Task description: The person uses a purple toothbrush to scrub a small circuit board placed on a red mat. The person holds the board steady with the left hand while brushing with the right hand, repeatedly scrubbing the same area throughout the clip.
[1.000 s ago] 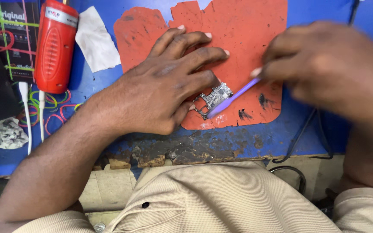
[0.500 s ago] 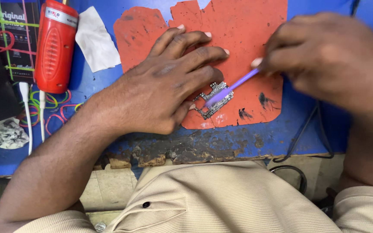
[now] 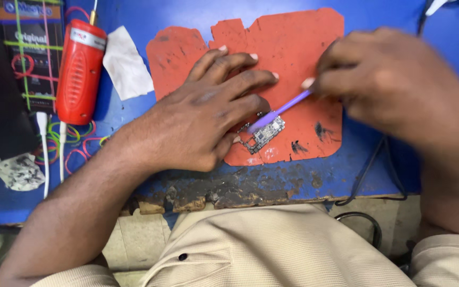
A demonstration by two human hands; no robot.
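The right hand (image 3: pixel 399 85) pinches a thin purple plastic stick (image 3: pixel 280 110) in a closed grip, its tip now resting on the small grey circuit board (image 3: pixel 264 135), seemingly nearer the left edge than a second ago. The left hand (image 3: pixel 208 119) stays flat, fingers pressing the board onto the worn orange rubber mat (image 3: pixel 293 42) on the blue tabletop (image 3: pixel 378 170).

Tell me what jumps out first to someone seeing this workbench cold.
The orange mat on the blue bench catches the eye first, with a small circuit board lying near its lower edge. The left hand presses flat beside the board while the right hand holds a purple brush slanted down onto it. At far left, a red tool lies above a scatter of rubber bands.
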